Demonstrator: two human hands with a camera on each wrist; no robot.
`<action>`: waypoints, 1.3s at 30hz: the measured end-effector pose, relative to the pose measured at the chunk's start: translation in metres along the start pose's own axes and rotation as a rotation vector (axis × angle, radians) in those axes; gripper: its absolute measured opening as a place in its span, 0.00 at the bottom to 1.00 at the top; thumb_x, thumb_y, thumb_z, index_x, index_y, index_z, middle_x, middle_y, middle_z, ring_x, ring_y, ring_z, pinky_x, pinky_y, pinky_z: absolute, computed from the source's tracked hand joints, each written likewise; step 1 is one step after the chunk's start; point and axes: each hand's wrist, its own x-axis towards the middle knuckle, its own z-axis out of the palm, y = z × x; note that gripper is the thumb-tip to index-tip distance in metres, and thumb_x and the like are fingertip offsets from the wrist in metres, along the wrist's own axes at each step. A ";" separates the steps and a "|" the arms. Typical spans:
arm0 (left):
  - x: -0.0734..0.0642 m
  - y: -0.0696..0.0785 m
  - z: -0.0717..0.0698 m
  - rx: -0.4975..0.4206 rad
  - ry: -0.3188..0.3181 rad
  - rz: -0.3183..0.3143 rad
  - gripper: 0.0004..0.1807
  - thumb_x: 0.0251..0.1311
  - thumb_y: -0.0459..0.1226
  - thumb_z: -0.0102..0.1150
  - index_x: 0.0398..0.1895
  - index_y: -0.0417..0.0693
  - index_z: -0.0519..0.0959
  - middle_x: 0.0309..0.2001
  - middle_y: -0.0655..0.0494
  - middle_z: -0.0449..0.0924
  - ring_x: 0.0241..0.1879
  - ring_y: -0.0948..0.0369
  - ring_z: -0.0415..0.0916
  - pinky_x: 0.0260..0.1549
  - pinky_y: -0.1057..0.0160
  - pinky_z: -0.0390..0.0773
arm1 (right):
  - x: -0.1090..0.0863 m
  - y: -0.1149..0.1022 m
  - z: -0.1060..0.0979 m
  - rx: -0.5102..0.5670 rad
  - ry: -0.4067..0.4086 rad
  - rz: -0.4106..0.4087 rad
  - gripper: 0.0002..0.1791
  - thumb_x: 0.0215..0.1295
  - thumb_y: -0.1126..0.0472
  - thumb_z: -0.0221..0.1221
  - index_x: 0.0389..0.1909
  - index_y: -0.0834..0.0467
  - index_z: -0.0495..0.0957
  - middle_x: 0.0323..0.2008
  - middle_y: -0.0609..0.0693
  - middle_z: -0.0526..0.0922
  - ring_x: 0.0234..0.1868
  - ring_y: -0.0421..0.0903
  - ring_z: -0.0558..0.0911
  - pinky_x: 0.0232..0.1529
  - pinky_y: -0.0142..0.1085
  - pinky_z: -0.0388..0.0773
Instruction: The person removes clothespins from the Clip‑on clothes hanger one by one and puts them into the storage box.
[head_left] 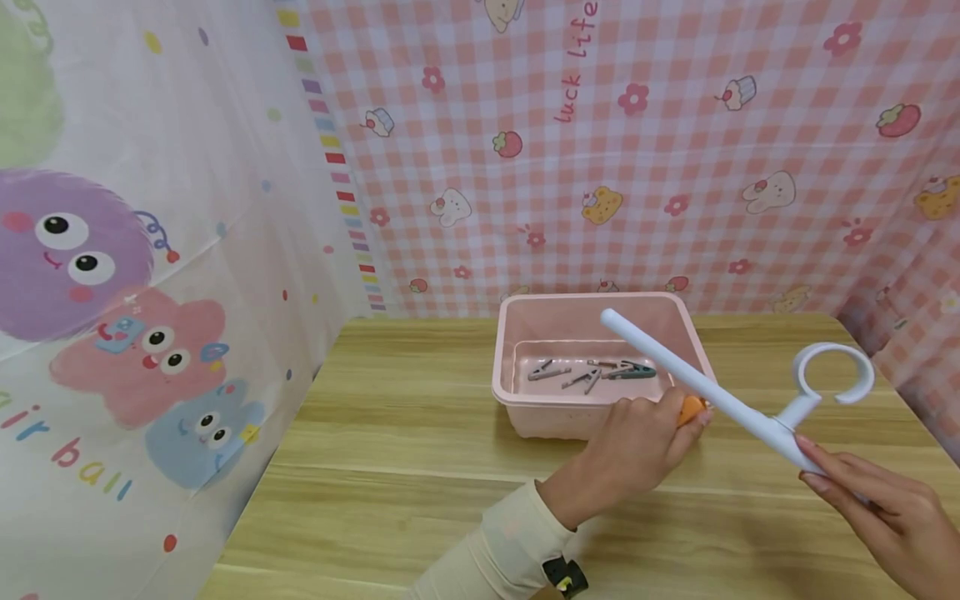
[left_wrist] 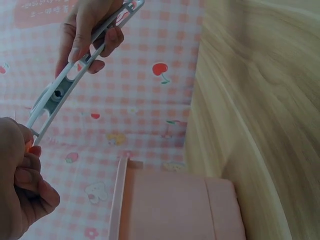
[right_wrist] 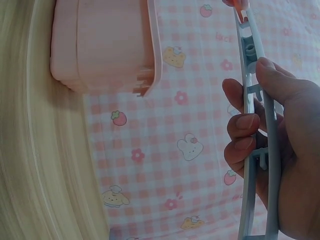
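Note:
A light blue plastic clothes hanger with an open ring hook is held up at a slant over the front right of the pink basket. My right hand grips it near the hook, thumb on one side and fingers curled round the bar in the right wrist view. With my left hand I pinch a small orange clip close to the hanger's bar; the fingers hide most of it. In the left wrist view the clip is right at the hanger's end.
The pink basket stands on the wood-grain table, near the back edge. Several grey clips and a dark green clip lie inside. A pink checked cloth hangs behind, a printed white one at left.

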 end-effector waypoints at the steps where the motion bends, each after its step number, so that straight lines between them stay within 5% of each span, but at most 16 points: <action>1: 0.000 0.000 0.000 -0.021 -0.006 -0.007 0.13 0.79 0.49 0.45 0.38 0.53 0.72 0.17 0.66 0.62 0.16 0.69 0.62 0.13 0.75 0.55 | 0.000 0.000 0.000 0.006 0.002 -0.005 0.30 0.74 0.56 0.54 0.51 0.85 0.74 0.60 0.39 0.82 0.58 0.27 0.81 0.55 0.15 0.74; 14: -0.002 0.001 0.000 -0.284 -0.036 -0.092 0.16 0.80 0.48 0.43 0.31 0.54 0.69 0.18 0.66 0.59 0.16 0.72 0.54 0.14 0.77 0.54 | 0.001 0.000 0.000 0.016 0.006 -0.021 0.29 0.74 0.56 0.54 0.51 0.85 0.74 0.61 0.40 0.82 0.59 0.28 0.81 0.56 0.16 0.74; 18: -0.002 0.003 0.002 -0.430 -0.068 -0.155 0.17 0.80 0.50 0.42 0.31 0.54 0.69 0.18 0.66 0.60 0.15 0.74 0.53 0.14 0.78 0.55 | 0.002 -0.001 0.000 0.023 0.008 -0.024 0.28 0.74 0.57 0.54 0.51 0.86 0.74 0.60 0.40 0.83 0.58 0.27 0.82 0.56 0.16 0.74; 22: -0.002 0.004 0.002 -0.640 -0.089 -0.221 0.19 0.79 0.50 0.44 0.30 0.51 0.71 0.17 0.64 0.60 0.15 0.75 0.52 0.15 0.78 0.55 | 0.003 -0.002 0.001 0.053 0.023 -0.024 0.27 0.74 0.60 0.55 0.50 0.87 0.74 0.58 0.40 0.84 0.56 0.28 0.83 0.55 0.16 0.75; 27: 0.000 0.007 -0.003 -1.007 -0.166 -0.345 0.20 0.78 0.48 0.47 0.36 0.42 0.77 0.16 0.63 0.60 0.13 0.73 0.57 0.13 0.76 0.60 | 0.004 -0.004 0.002 0.124 0.054 -0.045 0.26 0.73 0.63 0.56 0.49 0.89 0.73 0.58 0.43 0.84 0.58 0.31 0.83 0.57 0.18 0.75; 33: 0.002 0.008 0.000 -1.398 -0.247 -0.473 0.19 0.78 0.43 0.48 0.40 0.32 0.73 0.14 0.61 0.59 0.11 0.67 0.57 0.12 0.72 0.65 | 0.008 -0.006 0.004 0.211 0.057 -0.077 0.25 0.72 0.66 0.57 0.49 0.90 0.71 0.59 0.48 0.84 0.59 0.34 0.83 0.57 0.19 0.75; 39: 0.002 0.008 0.000 -1.720 -0.347 -0.485 0.15 0.81 0.41 0.41 0.34 0.44 0.68 0.12 0.61 0.50 0.11 0.65 0.47 0.14 0.69 0.59 | 0.009 -0.007 0.004 0.246 0.058 -0.076 0.24 0.72 0.67 0.57 0.50 0.90 0.70 0.59 0.49 0.84 0.58 0.34 0.84 0.57 0.19 0.76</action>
